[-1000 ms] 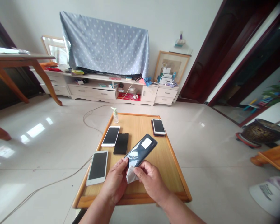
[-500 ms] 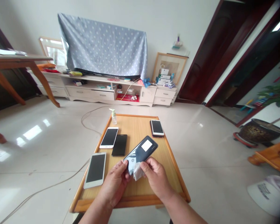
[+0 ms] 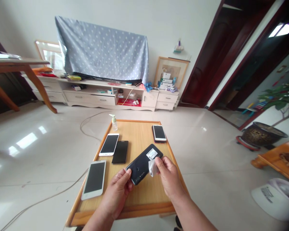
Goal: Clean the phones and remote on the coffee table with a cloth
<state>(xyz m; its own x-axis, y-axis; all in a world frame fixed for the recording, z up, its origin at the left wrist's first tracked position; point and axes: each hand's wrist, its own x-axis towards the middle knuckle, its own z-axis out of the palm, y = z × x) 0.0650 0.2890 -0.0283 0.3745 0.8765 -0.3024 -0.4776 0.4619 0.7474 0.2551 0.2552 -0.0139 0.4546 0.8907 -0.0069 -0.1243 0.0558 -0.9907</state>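
From the head view, we look down on our left hand (image 3: 117,192) and right hand (image 3: 170,178), reaching in over the near edge of a wooden worktop (image 3: 144,194). Between them, a dark smartphone (image 3: 141,164) lies back up, with a white label (image 3: 152,154) near its far end. We cannot tell whether it touches the worktop or is held just above it.

Taking the dark smartphone as the centre of a clock, with twelve pointing away from us, its long axis runs from about eight o'clock to two o'clock. The left hand is nearer the eight o'clock end, and its fingers (image 3: 128,172) are clamped on that end. The right hand is nearer the label end, on the phone's four o'clock side. Its fingers (image 3: 159,162) are pinched together on a white tissue (image 3: 153,168), which touches the phone just below the label.

Around it on the worktop, a white smartphone (image 3: 94,179) lies at eight o'clock, a black smartphone (image 3: 119,152) and another white smartphone (image 3: 109,144) at ten, a pump bottle (image 3: 114,123) at eleven, and a smartphone on a dark case (image 3: 159,133) at one. Beyond, a thin cable (image 3: 83,128) curves across the tiled floor (image 3: 38,160).
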